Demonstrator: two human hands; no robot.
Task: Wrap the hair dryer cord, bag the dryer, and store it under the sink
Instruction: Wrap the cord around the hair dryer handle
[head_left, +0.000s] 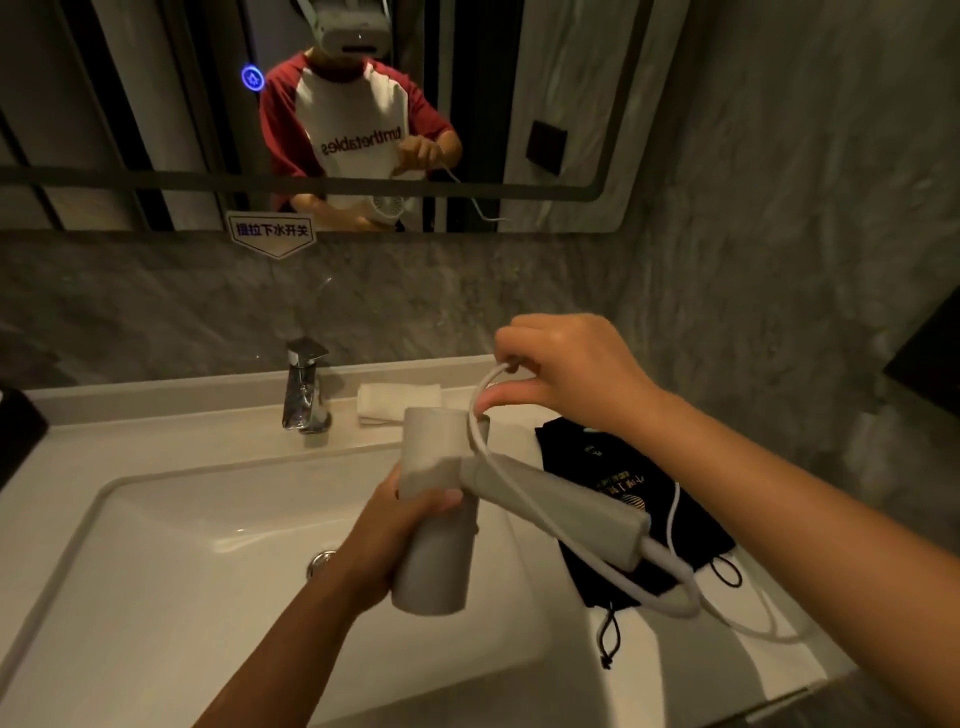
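My left hand (397, 535) grips the barrel of a pale grey hair dryer (439, 519) held upright over the sink basin (171, 545). Its handle (561, 504) sticks out to the right. The white cord (545, 525) runs from the handle's end, loops along the handle and rises to my right hand (566, 374), which pinches it just above the barrel's top. More cord trails off to the right across the counter. A black drawstring bag (623, 478) lies flat on the counter under the handle.
A chrome faucet (306, 389) stands behind the basin, with a folded white towel (397, 402) to its right. A mirror (363, 114) fills the wall above. A dark object (18, 431) sits at the counter's left edge. The marble wall closes in on the right.
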